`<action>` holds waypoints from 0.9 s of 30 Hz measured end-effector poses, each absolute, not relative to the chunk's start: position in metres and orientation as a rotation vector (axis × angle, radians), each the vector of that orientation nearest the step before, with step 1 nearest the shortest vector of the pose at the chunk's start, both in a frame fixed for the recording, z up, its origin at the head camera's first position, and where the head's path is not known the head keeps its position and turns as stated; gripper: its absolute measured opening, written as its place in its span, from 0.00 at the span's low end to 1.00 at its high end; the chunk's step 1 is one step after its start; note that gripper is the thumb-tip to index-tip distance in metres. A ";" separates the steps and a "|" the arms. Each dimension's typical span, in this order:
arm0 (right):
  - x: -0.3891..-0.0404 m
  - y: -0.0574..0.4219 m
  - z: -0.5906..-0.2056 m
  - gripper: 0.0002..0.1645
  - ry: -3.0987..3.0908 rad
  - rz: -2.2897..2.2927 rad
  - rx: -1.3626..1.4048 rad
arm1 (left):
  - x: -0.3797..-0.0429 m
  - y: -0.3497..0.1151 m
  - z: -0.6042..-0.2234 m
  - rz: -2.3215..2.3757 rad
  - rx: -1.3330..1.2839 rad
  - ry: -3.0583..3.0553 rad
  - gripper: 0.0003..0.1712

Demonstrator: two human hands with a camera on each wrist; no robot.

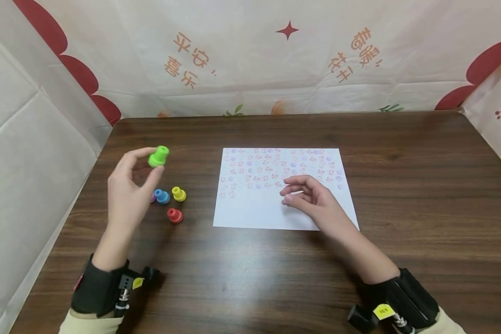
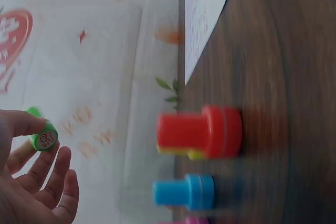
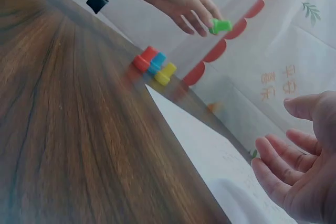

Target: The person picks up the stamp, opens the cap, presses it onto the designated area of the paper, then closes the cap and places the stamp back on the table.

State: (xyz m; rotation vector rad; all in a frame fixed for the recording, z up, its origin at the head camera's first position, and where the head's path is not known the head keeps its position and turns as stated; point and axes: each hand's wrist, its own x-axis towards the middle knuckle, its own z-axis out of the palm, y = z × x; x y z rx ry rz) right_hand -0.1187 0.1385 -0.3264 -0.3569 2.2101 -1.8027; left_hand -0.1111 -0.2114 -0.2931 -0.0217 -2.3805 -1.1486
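My left hand [image 1: 129, 185] pinches a green stamp [image 1: 159, 157] between thumb and finger, raised above the table. The left wrist view shows a small printed face on the end of this green stamp [image 2: 45, 137]. Below and beside that hand stand a blue stamp [image 1: 162, 196], a yellow stamp [image 1: 178, 194] and a red stamp [image 1: 175, 215]; a purple one [image 1: 153, 198] is mostly hidden behind the hand. My right hand [image 1: 311, 199] hovers over a white paper [image 1: 250, 215], fingers loosely bent, holding nothing. Rows of small red and purple prints cover the paper's upper part.
The dark wooden table [image 1: 250, 287] reaches back to a white patterned cloth [image 1: 250, 55] that hangs behind it. Cloth also hangs along the left and right sides. Each wrist wears a black strap with a small camera.
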 end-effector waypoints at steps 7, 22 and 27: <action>-0.117 0.156 -0.332 0.24 2.261 -1.766 -0.357 | -0.127 -0.234 -0.304 -1.156 0.127 -2.506 0.19; -0.114 0.168 -0.336 0.23 2.294 -1.744 -0.375 | -0.145 -0.242 -0.323 -0.646 0.109 -3.183 0.20; -0.116 0.169 -0.335 0.22 2.290 -1.753 -0.400 | -0.149 -0.239 -0.325 -0.599 0.120 -3.230 0.19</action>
